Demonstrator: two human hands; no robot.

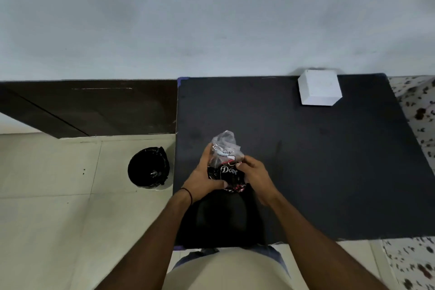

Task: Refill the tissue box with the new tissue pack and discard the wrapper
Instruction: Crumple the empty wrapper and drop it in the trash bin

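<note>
A crumpled plastic wrapper (226, 158), clear at the top and dark with white lettering lower down, is held above the black table (329, 160). My left hand (203, 178) grips its left side and bottom. My right hand (255, 175) pinches its right edge. A dark object (221, 216) lies on the table just below my hands; I cannot tell what it is. A white cube-shaped box (319, 88) stands at the table's far right corner, well apart from both hands.
A round bin with a black liner (149, 168) stands on the tiled floor just left of the table. A dark wooden panel (89, 106) runs along the wall behind it. Patterned fabric (421, 110) lies to the table's right.
</note>
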